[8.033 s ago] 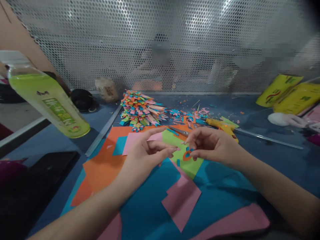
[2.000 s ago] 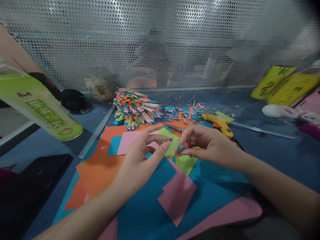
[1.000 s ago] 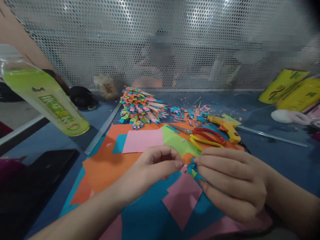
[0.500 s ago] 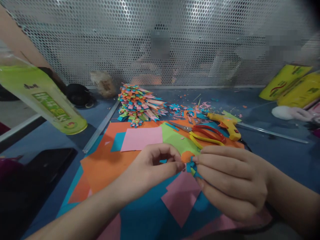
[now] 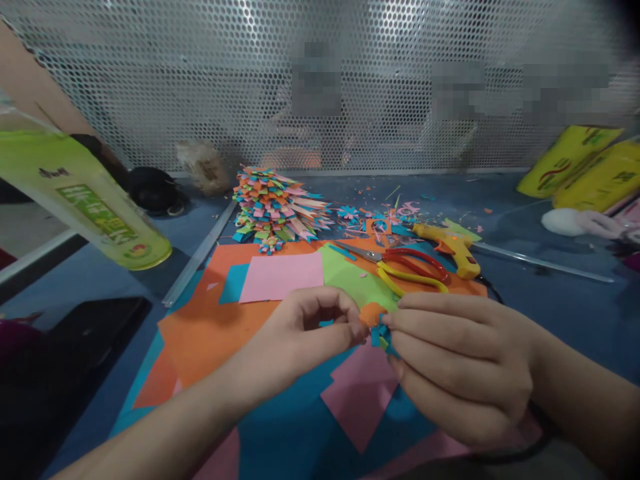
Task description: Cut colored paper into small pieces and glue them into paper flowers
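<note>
Small workpiece of cut paper, one (image 5: 373,313): rounded orange top, narrow blue strips and a bit of green beneath; located between the two hands, at their fingertips.

Left hand (image 5: 313,333), bare: thumb and index finger bent into a ring, tips nearly together at the orange edge, pinching it.

Right hand (image 5: 460,360), bare: fingers curled side by side, tips closed on the blue strips; exact grip partly hidden by the fingers.

Scissors, one pair (image 5: 379,257): grey metal blades, one red handle loop and one yellow, both smooth; lying just beyond the right hand.

Yellow plastic glue gun, one (image 5: 455,245): pistol-shaped, farther beyond the right hand.

Flat paper sheets beneath and around the hands: a matte pink rectangle (image 5: 283,277) beyond the left hand; a lime-green sheet (image 5: 345,273) beyond the fingertips; a notched pink piece (image 5: 363,393) on the near side of the fingertips; a large blue sheet (image 5: 295,413) below both hands.

Cone of layered paper strips, one (image 5: 277,207): bristly, in orange, pink, blue and green; well beyond the left hand. One small paper flower (image 5: 271,245) at its foot.

Clear plastic bottle of yellow-green liquid, one (image 5: 90,193): left of the left hand, well apart.
</note>
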Demonstrator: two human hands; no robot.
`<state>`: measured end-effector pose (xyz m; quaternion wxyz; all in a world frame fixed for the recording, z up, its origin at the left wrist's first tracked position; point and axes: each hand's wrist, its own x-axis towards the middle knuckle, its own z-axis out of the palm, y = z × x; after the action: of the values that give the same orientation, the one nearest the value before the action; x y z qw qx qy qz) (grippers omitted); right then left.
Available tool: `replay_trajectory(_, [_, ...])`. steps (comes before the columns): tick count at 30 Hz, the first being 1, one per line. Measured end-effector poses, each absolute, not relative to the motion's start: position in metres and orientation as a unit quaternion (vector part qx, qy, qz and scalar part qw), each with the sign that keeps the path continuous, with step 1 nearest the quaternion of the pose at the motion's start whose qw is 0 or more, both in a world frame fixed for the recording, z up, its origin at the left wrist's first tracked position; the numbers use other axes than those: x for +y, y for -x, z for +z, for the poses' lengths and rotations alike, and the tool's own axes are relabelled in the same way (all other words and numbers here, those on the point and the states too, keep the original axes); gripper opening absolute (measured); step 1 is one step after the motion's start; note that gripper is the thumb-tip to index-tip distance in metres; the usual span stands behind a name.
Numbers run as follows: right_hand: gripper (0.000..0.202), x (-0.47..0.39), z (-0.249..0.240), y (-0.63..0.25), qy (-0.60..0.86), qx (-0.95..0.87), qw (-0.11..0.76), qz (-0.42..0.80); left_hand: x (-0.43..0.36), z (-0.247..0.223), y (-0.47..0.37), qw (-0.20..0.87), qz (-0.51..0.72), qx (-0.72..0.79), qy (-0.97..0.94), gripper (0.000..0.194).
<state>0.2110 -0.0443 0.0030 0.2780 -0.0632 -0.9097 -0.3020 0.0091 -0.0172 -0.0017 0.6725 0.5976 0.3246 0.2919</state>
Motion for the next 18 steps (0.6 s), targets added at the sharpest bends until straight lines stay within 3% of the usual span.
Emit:
replay_trajectory(14, [0.019,-0.045,0.005,-0.208,0.062,-0.913,0.286,-0.283,-0.018,-0.006,-0.008,0.677,0.284,0.319,-0.600,0.008])
replay_trajectory(18, [0.016,-0.036,-0.001,-0.208,0.103,-0.909,0.342,-0.215,-0.013,-0.004,-0.006,0.673,0.287,0.341,-0.590,0.021])
